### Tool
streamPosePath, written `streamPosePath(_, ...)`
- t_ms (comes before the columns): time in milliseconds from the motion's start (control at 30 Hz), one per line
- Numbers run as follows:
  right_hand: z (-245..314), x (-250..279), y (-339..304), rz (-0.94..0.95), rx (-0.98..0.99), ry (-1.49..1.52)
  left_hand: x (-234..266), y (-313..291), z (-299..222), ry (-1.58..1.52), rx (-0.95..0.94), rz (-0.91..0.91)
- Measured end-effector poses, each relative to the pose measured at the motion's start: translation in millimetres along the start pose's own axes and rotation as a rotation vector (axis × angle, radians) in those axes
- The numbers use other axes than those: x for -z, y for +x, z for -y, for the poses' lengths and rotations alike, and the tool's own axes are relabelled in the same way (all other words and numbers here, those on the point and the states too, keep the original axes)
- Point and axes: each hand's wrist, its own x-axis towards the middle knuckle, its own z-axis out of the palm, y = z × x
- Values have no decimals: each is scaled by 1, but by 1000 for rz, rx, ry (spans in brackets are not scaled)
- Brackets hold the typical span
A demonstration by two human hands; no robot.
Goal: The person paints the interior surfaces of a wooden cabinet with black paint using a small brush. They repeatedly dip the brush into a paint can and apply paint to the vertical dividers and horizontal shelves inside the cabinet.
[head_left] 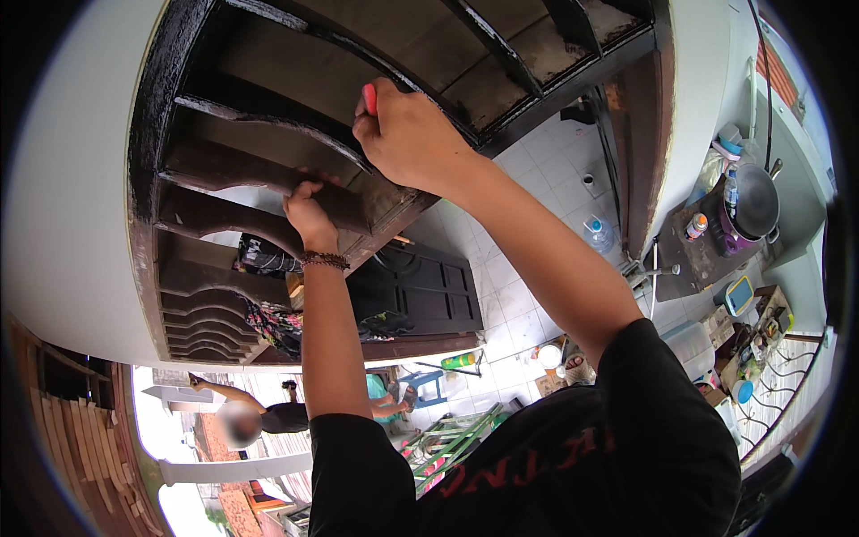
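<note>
Above me is a wooden frame (148,134) with several curved slats, some coated glossy black and others still bare brown. My right hand (407,134) is closed around a red-handled tool (369,98), beside a black slat (259,118); the tool's working end is hidden by the fist. Lower down, my left hand (310,213) grips a brown slat (237,170), its fingers partly hidden behind the wood. A dark beaded bracelet (325,260) circles the left wrist.
Dark panelled doors (429,295) and a tiled floor (510,259) lie below. At right, a wok (756,199) and a spray can (696,225) rest on a table. A green ladder (456,443) and a blue stool (428,387) stand lower; two other people are nearby.
</note>
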Motion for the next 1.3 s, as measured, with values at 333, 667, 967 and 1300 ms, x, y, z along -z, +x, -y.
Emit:
streamPosePath(333,-9,-1,-5,-30,-23,-33,-2,-2,0,-7,5,-5)
streamPosePath(667,21,6,-20,-420,-338,840,-3,-3,-1,-27,42,-49)
streamPosePath(967,19,-12,-22,-385,-189,551,11,0,2,24,-26,43)
streamPosePath(1300,62,-42,14,-348,-351,1126,13,12,15,314,-189,1)
